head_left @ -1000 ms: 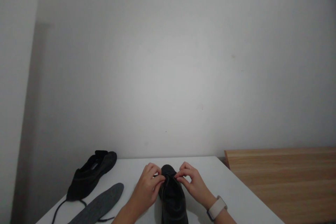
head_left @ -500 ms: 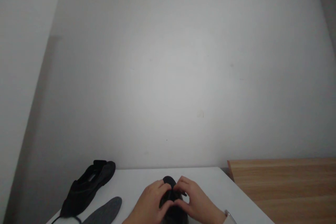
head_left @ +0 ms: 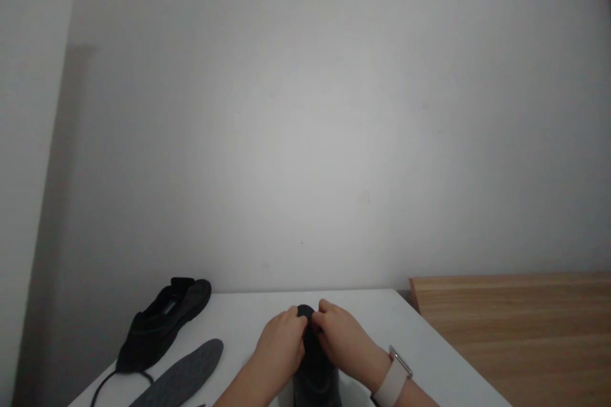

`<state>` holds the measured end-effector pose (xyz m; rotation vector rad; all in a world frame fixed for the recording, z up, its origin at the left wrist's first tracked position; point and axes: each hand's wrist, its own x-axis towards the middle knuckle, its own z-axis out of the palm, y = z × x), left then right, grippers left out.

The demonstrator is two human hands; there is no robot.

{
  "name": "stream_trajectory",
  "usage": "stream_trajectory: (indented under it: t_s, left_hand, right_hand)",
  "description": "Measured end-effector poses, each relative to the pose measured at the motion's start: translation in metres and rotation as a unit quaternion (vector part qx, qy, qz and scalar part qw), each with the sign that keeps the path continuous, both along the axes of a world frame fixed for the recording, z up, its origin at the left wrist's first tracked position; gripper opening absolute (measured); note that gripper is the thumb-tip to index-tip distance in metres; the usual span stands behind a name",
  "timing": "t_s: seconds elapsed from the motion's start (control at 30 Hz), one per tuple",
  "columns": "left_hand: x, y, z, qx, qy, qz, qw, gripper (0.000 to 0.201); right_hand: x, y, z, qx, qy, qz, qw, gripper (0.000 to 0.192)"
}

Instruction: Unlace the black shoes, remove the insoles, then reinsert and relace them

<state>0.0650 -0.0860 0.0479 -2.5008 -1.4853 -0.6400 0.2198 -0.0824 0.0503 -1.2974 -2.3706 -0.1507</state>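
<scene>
A black shoe (head_left: 317,381) lies lengthwise in front of me at the bottom centre, its rounded far end (head_left: 305,310) showing between my hands. My left hand (head_left: 281,340) is closed on its left side near that end, fingers curled inward. On the opposite side my right hand (head_left: 341,337) is closed on it too, with bent fingers near the far end. Both hands hide the shoe's opening in part, so I cannot tell exactly which edge they pinch. To the left of my left hand a grey insole (head_left: 186,375) rests flat.
A second black shoe (head_left: 162,324) sits at the table's left edge, with a black cord (head_left: 102,385) by its near end. The white table (head_left: 377,318) reaches the pale wall (head_left: 305,140). A wooden surface (head_left: 506,331) stands right, beyond a gap.
My hands have drawn tighter around the shoe's far end; the gap between thumbs and fingers has closed. The view has tilted down slightly, showing more of the table and my right wrist's watch band.
</scene>
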Motion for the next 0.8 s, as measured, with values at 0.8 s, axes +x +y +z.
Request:
stream_trajectory:
  t_s: [0.8]
  left_hand:
    - [0.013, 0.077, -0.007, -0.146, -0.674, -0.186, 0.7, 0.044]
  right_hand:
    - [-0.039, 0.079, -0.017, 0.013, 0.662, 0.132, 0.738, 0.025]
